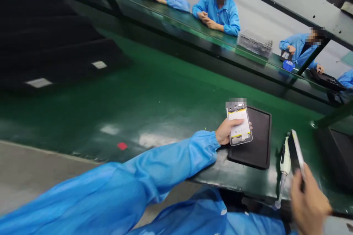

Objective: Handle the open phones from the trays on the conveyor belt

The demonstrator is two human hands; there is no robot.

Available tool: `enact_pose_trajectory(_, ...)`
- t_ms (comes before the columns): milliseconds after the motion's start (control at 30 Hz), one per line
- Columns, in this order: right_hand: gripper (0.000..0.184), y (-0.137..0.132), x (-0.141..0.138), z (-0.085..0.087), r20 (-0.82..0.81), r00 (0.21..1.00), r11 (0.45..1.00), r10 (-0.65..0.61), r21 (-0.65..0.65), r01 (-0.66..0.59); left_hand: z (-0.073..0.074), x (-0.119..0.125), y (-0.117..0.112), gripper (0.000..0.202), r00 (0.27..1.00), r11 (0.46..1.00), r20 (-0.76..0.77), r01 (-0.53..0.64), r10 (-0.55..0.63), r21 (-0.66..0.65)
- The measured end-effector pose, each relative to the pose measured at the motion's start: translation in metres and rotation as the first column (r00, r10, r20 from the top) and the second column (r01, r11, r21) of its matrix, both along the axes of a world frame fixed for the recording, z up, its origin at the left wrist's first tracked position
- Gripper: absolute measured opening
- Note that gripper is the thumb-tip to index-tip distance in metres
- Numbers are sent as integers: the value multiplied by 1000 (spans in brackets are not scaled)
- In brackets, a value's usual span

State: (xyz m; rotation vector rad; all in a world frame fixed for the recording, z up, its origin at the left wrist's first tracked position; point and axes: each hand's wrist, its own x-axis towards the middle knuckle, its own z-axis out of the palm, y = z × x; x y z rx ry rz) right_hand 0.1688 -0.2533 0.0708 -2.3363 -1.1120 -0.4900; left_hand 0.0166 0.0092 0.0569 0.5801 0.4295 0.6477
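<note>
Phone chassis [239,126], open-backed with a white panel framed by yellow strips, is held in the left hand [226,132] above the near left corner of a black tray [259,147]. The fingers of that hand are curled under the chassis's left edge with the thumb on top; the chassis is tilted and clear of the tray surface as far as can be judged. The left arm, in a blue sleeve [154,169], reaches across the near edge of the green conveyor belt [154,99].

The right hand [309,205] is closed around the lower end of a second phone-like slab [298,154], held on edge and seen nearly side-on; its face cannot be read. Just left of it a white powered screwdriver [285,158] stands upright with a cable [280,194] trailing down; whether the right hand touches it cannot be told.

The black tray lies flat on the belt near its front edge. Across the belt, three co-workers in blue coats rest their hands on the far rail [193,29]. A stack of grey trays [255,43] sits on the far side, with a blue object [288,65] further right.
</note>
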Motion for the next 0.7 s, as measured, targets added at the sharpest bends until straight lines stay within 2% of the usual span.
enact_pose_trajectory(33, 44, 31, -11, -9, 33, 996, 996, 81, 27, -82, -1, -2, 4, 24, 1000, 1000, 3, -14, 14, 13)
enact_pose_trajectory(67, 41, 61, -23, -16, 75, 973, 975, 217, 35, -220, -1, -4, 8, 24, 1000, 999, 10, -23, 23, 29)
enact_pose_trajectory(100, 41, 89, -34, -22, 115, 949, 953, 293, 43, -300, -2, -5, 12, 23, 999, 999, 16, -31, 30, 44)
enact_pose_trajectory(167, 44, 131, -53, -27, 112, 940, 946, 322, 5, -324, -3, -7, 20, 22, 999, 996, 23, -49, 47, 74)
enact_pose_trajectory(233, 43, 150, -66, -24, 11, 951, 947, 308, -96, -305, -3, -10, 28, 22, 998, 993, 15, -67, 66, 102)
enact_pose_trajectory(300, 42, 146, -66, -12, -172, 929, 922, 329, -154, -355, -3, -12, 33, 23, 997, 988, -8, -78, 80, 130)
enact_pose_trajectory(333, 44, 138, -61, -2, -265, 904, 919, 334, -121, -375, -1, -14, 33, 26, 996, 986, -24, -80, 85, 146)
enact_pose_trajectory(367, 47, 128, -53, 9, -344, 881, 932, 324, -43, -360, 1, -14, 31, 28, 995, 983, -43, -79, 87, 163)
enact_pose_trajectory(433, 53, 108, -36, 33, -464, 842, 960, 275, 175, -217, 8, -12, 20, 35, 993, 979, -82, -64, 81, 192)
enact_pose_trajectory(500, 66, 94, -28, 55, -537, 793, 931, 286, 352, -97, 18, -2, -5, 39, 992, 961, -122, 17, 17, 275)
enact_pose_trajectory(533, 79, 90, -30, 63, -538, 785, 912, 309, 402, -84, 24, 6, -21, 37, 989, 928, -141, 91, -42, 360)
enact_pose_trajectory(567, 89, 86, -35, 70, -502, 802, 897, 324, 431, -93, 30, 15, -40, 34, 981, 867, -160, 172, -109, 468)
enact_pose_trajectory(600, 94, 84, -42, 74, -429, 844, 887, 323, 448, -111, 37, 24, -60, 30, 968, 773, -181, 249, -175, 584)
enact_pose_trajectory(633, 91, 81, -49, 76, -329, 897, 880, 295, 460, -121, 43, 32, -80, 25, 950, 655, -206, 312, -236, 688)
enact_pose_trajectory(700, 68, 71, -52, 75, -129, 974, 868, 187, 485, -102, 55, 42, -112, 22, 901, 421, -267, 400, -341, 814)
